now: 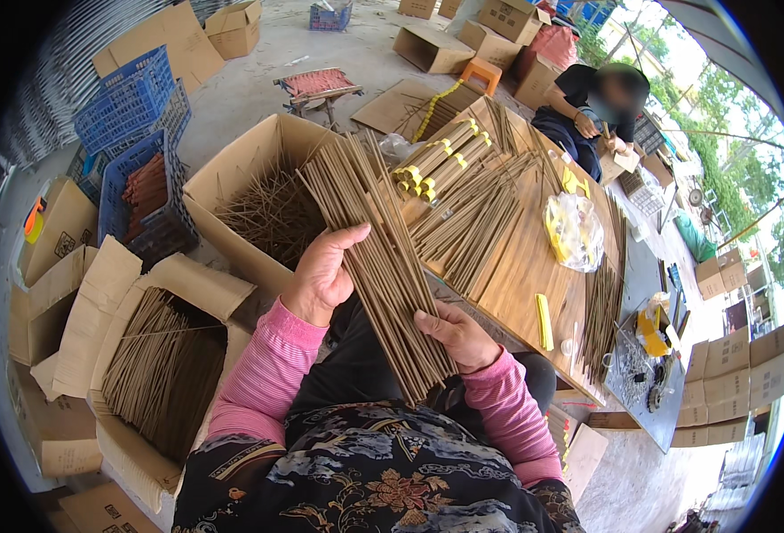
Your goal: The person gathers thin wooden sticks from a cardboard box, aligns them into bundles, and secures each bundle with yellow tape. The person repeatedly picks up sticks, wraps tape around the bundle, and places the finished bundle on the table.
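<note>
Item: bundle of thin brown sticks [376, 258], held over the lap and fanned flat, seemingly so the sticks could be squared and counted. The right hand [459, 336] cupped the bundle's lower end from the side, fingers curled shut around it, which kept the ends level. The left hand [322, 271] lay higher on the bundle's left edge, thumb pressed across the front and fingers tucked behind, clamping the sticks so they would not slide apart. Pink sleeves [263, 377] ran back to a dark patterned garment. At the left knee, an open cardboard box [99, 355] held like sticks lying lengthwise, within easy reach. Just beyond, a larger open box [241, 178] held looser sticks in a tangle. Right of it, the wooden counter [521, 275] carried tied bundles with yellow bands [441, 160], loose sticks in rows and a clear plastic bag [574, 231]. Blue crates [130, 111] stood well to the left. At the counter's far end, another person [592, 111] sat bent over their own work.
</note>
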Tool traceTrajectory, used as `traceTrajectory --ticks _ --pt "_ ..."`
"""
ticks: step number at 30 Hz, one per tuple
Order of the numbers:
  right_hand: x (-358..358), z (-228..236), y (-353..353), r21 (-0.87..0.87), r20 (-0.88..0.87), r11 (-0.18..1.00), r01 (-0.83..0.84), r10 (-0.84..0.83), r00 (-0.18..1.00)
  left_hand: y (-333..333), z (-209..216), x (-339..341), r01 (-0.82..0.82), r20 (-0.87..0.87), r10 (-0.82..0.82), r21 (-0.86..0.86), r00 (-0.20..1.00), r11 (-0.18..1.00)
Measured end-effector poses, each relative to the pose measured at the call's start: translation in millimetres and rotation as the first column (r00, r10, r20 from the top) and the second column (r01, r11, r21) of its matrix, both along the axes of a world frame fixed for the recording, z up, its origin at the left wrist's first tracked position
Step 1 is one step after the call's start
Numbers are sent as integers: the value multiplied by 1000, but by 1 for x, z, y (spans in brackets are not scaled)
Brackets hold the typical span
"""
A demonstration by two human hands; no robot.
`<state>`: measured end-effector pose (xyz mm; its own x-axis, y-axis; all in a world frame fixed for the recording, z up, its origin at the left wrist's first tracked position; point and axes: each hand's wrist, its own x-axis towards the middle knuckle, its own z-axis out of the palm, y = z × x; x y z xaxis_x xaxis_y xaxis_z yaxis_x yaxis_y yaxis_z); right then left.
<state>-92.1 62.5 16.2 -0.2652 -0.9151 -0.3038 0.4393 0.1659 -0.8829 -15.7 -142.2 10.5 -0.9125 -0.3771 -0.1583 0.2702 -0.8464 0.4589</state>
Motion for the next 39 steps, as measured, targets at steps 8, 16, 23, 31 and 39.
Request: traceTrajectory --ticks 8,16,23,31,39 --pt "2 9 1 14 50 1000 13 -13 999 0 2 1 -7 -21 7 8 1000 1000" --pt "-2 3 4 -29 128 1000 11 -7 992 -2 -5 -3 0 10 0 -13 1000 1000" --pt "0 8 5 -27 115 999 -44 47 992 -3 -9 -4 93 -96 -91 22 991 995" --pt "1 14 8 -78 154 977 -198 208 966 12 11 -4 176 -210 -171 6 963 984" --pt "-1 11 21 -105 176 976 -193 209 962 23 12 -22 216 -203 -216 -25 955 976"
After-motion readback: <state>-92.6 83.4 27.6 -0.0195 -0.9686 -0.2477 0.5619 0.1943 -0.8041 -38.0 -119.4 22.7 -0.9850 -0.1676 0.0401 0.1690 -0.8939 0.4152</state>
